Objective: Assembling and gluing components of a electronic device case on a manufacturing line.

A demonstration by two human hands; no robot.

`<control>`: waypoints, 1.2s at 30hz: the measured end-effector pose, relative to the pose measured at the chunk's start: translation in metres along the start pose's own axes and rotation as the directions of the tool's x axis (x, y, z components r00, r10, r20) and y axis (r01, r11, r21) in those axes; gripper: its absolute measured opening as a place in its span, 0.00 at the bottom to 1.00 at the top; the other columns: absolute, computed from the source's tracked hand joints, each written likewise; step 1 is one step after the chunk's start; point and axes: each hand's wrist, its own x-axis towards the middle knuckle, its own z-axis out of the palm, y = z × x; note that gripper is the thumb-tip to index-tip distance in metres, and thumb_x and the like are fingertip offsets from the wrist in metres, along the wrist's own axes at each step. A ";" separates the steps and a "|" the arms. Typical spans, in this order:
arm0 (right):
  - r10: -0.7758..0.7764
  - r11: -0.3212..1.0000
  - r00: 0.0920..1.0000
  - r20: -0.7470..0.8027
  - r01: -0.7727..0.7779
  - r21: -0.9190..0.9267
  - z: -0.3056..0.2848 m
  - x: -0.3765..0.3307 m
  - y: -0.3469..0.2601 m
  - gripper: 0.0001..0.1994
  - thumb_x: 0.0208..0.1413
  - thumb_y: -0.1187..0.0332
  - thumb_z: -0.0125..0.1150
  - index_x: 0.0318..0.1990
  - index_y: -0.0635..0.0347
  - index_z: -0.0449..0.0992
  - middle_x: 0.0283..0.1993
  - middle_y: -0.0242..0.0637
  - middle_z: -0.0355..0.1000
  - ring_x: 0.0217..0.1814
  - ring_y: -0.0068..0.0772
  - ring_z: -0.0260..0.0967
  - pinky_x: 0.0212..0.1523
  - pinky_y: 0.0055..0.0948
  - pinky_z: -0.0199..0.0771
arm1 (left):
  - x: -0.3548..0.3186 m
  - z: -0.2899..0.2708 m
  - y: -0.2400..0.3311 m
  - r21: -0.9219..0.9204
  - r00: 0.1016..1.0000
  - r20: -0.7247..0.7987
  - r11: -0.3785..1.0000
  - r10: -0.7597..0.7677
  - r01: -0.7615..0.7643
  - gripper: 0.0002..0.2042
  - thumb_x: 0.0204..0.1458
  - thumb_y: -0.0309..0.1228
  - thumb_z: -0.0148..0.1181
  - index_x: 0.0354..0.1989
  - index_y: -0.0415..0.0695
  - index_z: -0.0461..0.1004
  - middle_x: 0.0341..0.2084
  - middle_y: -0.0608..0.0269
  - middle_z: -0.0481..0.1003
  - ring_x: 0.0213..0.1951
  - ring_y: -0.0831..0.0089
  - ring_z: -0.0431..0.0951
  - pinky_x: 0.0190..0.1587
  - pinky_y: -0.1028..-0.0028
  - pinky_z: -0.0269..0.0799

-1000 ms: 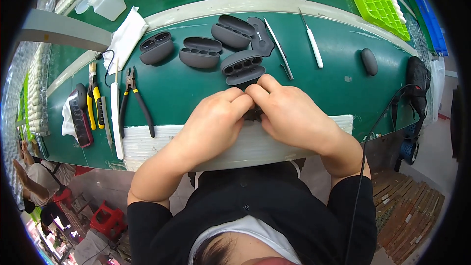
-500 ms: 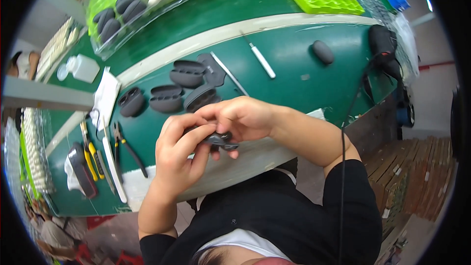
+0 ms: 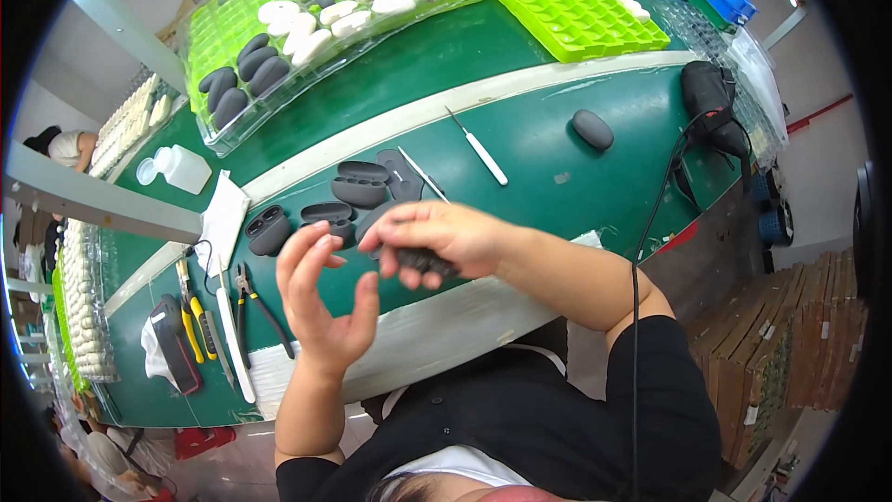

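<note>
Head view showed the right hand [image 3: 446, 240] raised over the near edge of the green counter [image 3: 539, 144], its grip closed around a dark grey oval case part [image 3: 423, 262] that showed below the fingers. That part was off the counter, held in the air just beside the left hand [image 3: 325, 307]. The left hand stood open, palm turned toward the right, fingers spread and curled a little, with nothing in it.

Behind the hands, several more dark grey case shells [image 3: 358, 191] lay in a cluster on the counter. A white-handled pick [image 3: 478, 147] lay to their right, and a single grey oval lid [image 3: 593, 129] farther right, well apart. Pliers [image 3: 255, 302] and other hand tools lay at the left end. A clear tray [image 3: 218, 135] with grey and white shells stood at the far side, next to a bright green tray [image 3: 576, 5].
</note>
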 end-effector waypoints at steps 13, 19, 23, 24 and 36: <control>-0.679 -0.028 0.476 -0.559 -0.778 -0.628 -0.093 -0.046 -0.051 0.09 0.50 0.65 0.54 0.35 0.60 0.72 0.36 0.46 0.72 0.39 0.48 0.70 0.38 0.42 0.70 | 0.008 -0.006 -0.019 0.177 0.993 -0.012 0.977 -0.115 0.115 0.05 0.41 0.18 0.58 0.28 0.37 0.72 0.32 0.59 0.72 0.29 0.74 0.70 0.32 0.79 0.67; -0.680 0.006 0.454 -0.576 -0.783 -0.622 -0.090 -0.047 -0.051 0.08 0.50 0.67 0.53 0.37 0.59 0.71 0.38 0.44 0.70 0.42 0.46 0.68 0.40 0.40 0.69 | 0.008 -0.013 -0.023 0.132 0.977 -0.074 0.969 -0.201 0.210 0.04 0.42 0.20 0.57 0.28 0.37 0.72 0.31 0.59 0.72 0.28 0.74 0.70 0.31 0.79 0.66; -0.656 0.010 0.462 -0.597 -0.785 -0.619 -0.087 -0.045 -0.053 0.10 0.50 0.66 0.53 0.39 0.59 0.71 0.40 0.45 0.70 0.42 0.46 0.68 0.42 0.40 0.68 | 0.008 -0.016 -0.028 0.181 0.982 -0.061 0.966 -0.178 0.187 0.03 0.43 0.20 0.57 0.27 0.37 0.72 0.30 0.60 0.72 0.28 0.75 0.70 0.31 0.80 0.67; -0.669 0.030 0.441 -0.599 -0.789 -0.614 -0.085 -0.044 -0.054 0.11 0.50 0.65 0.54 0.40 0.59 0.71 0.40 0.45 0.70 0.43 0.47 0.68 0.42 0.40 0.68 | 0.008 -0.018 -0.031 0.207 0.982 -0.074 0.960 -0.175 0.187 0.03 0.43 0.20 0.57 0.27 0.38 0.72 0.30 0.60 0.72 0.28 0.75 0.70 0.31 0.80 0.67; -0.841 0.041 0.361 -0.402 -0.699 -0.714 -0.074 -0.032 -0.052 0.12 0.50 0.62 0.54 0.38 0.59 0.73 0.43 0.43 0.67 0.48 0.46 0.63 0.47 0.39 0.65 | 0.010 -0.039 -0.039 0.408 0.940 0.159 0.887 -0.302 0.216 0.12 0.33 0.24 0.64 0.30 0.40 0.71 0.39 0.57 0.68 0.45 0.59 0.67 0.46 0.66 0.65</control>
